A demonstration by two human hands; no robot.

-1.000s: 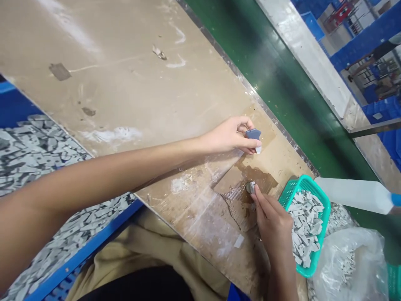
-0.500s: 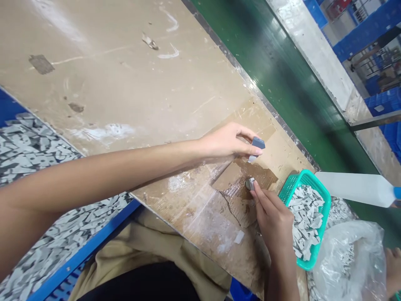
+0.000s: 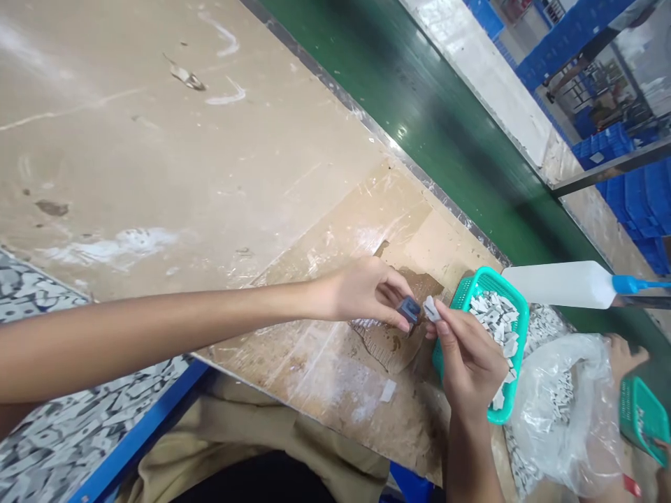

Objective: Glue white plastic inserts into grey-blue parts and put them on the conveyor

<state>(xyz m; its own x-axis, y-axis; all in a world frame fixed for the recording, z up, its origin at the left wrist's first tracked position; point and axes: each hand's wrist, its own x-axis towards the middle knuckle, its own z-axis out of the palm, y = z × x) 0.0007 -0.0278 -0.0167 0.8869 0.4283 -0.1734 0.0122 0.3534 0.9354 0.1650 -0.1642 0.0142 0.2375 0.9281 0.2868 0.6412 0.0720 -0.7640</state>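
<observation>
My left hand (image 3: 373, 295) is closed around a small dark blue-grey block (image 3: 409, 309), its slotted end facing right. Between the thumb and fingers of my right hand (image 3: 469, 353) is a small light-grey piece (image 3: 431, 309), held just right of the block with a narrow gap between them. Both hands are above a wet brown patch (image 3: 391, 349) on the worn tabletop. Close by my right hand stands a green basket (image 3: 516, 377) full of similar light-grey pieces (image 3: 493, 314).
A white bottle with a blue cap (image 3: 560, 283) lies behind the basket. To its front right is a clear plastic bag (image 3: 535, 412) of pieces, with another person's hand (image 3: 623, 356) beside it. A green conveyor belt (image 3: 419, 133) runs along the far edge; a blue crate (image 3: 152, 419) of grey parts is at left.
My right hand has lifted the light-grey piece from the wet patch toward the block. My left hand has lowered and turned the block. The camera view has shifted.
</observation>
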